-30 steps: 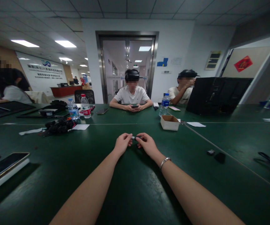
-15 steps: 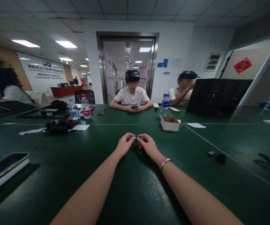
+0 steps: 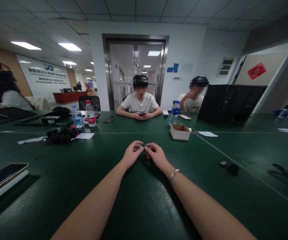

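My left hand (image 3: 131, 155) and my right hand (image 3: 157, 155) meet over the green table (image 3: 84, 180), fingertips almost touching. Thumb and fingers of each hand curl into a pinch around a tiny shiny thing (image 3: 143, 147). It is too small, and too much covered by the fingers, to name. My right wrist wears a silver bangle (image 3: 175, 175). Beyond the hands, a little to the right, stands an open cardboard box (image 3: 180, 134); its inside is mostly hidden.
A phone on a white box (image 3: 5, 180) lies at the left. Black cables (image 3: 62, 135) and two bottles (image 3: 90, 115) stand farther back. One more bottle (image 3: 174, 114) is behind the cardboard box. A small metal piece (image 3: 223, 163) lies at right. Two people in headsets sit opposite.
My hands stay together, with the left fingers slightly more arched. The view has shifted a little. The person at the right has lowered a hand from the face.
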